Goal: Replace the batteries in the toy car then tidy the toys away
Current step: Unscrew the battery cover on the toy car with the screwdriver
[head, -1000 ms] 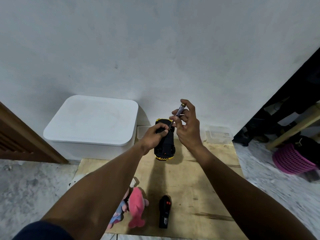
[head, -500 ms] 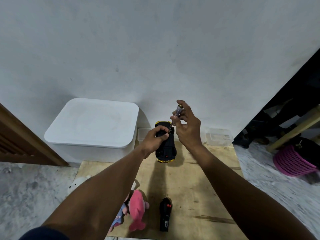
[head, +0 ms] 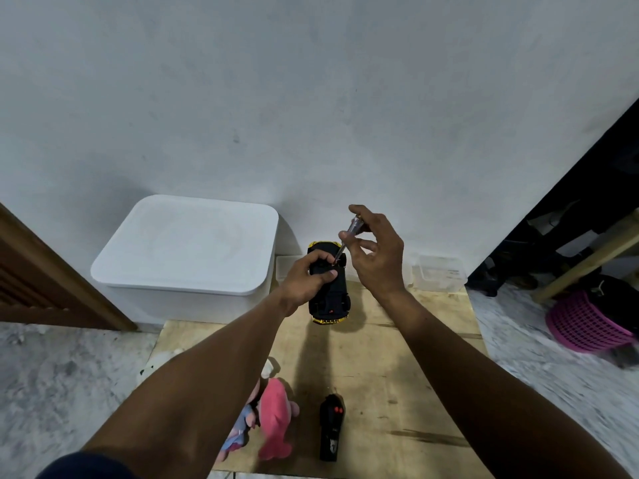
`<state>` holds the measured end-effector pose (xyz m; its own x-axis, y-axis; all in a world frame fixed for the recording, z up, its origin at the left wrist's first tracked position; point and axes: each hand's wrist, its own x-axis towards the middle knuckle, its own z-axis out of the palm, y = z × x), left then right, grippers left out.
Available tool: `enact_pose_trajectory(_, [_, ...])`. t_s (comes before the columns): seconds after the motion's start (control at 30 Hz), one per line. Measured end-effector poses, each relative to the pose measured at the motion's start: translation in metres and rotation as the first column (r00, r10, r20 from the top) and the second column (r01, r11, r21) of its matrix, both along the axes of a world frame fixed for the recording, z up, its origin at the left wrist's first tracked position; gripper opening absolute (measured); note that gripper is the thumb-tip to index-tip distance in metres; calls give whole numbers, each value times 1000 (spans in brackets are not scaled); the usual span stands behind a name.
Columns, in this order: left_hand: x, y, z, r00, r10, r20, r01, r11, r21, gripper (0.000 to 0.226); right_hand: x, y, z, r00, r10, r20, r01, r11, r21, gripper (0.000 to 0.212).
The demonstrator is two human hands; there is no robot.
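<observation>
Screwdriver (head: pixel 347 237) pinched in right hand (head: pixel 377 257) fingertips mid-frame, tip on upside-down toy car (head: pixel 328 288) gripped by left hand (head: pixel 304 281).

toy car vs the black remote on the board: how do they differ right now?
The toy car is held upside down by the left hand; the remote lies untouched on the wooden board. The car has yellow trim at its ends; the remote shows red buttons. The right hand sets a screwdriver to the car, while nothing is near the remote. Both are mostly black.
</observation>
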<state>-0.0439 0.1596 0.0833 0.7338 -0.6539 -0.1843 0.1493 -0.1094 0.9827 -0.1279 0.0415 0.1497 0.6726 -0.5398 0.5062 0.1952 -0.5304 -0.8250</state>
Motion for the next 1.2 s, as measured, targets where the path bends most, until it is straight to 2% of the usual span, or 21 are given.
enact_pose_trajectory(0.17, [1, 2, -2, 1000, -7, 2, 7, 1000, -5, 17, 3, 0, -2, 998, 47, -44, -46, 998, 41, 48])
enact_pose_trajectory(0.3, [0, 3, -1, 1000, -10, -4, 10, 1000, -8, 16, 3, 2, 2, 999, 40, 4, -40, 999, -22, 40])
enact_pose_trajectory(0.5, [0, 2, 1, 1000, 5, -5, -5, 1000, 3, 16, 6, 0, 1, 998, 40, -38, -38, 998, 49, 46])
enact_pose_trajectory(0.63, [2, 2, 3, 1000, 1, -7, -1, 1000, 15, 16, 3, -1, 2, 1000, 13, -6, -14, 999, -30, 38])
enact_pose_trajectory(0.83, [0, 1, 3, 1000, 10, -18, -10, 1000, 25, 19, 5, -4, 0, 999, 18, -31, -17, 999, 31, 49])
enact_pose_trajectory(0.93, [0, 0, 7, 1000, 6, -13, -6, 1000, 21, 17, 4, -2, 1, 999, 2, -36, -3, 1000, -16, 43])
enact_pose_trajectory(1.0, [1, 0, 8, 1000, 10, -7, -10, 1000, 26, 19, 5, -5, 0, 999, -20, -26, 19, 999, -39, 49])
enact_pose_trajectory(1.1, [0, 0, 9, 1000, 15, -11, -14, 999, 36, 20, 8, -9, -4, 999, 7, -32, -6, 999, 34, 67])
enact_pose_trajectory(1.2, [0, 0, 11, 999, 16, -32, -14, 998, 60, 16, 5, -12, -6, 999, -28, -26, 32, 984, 174, 73])
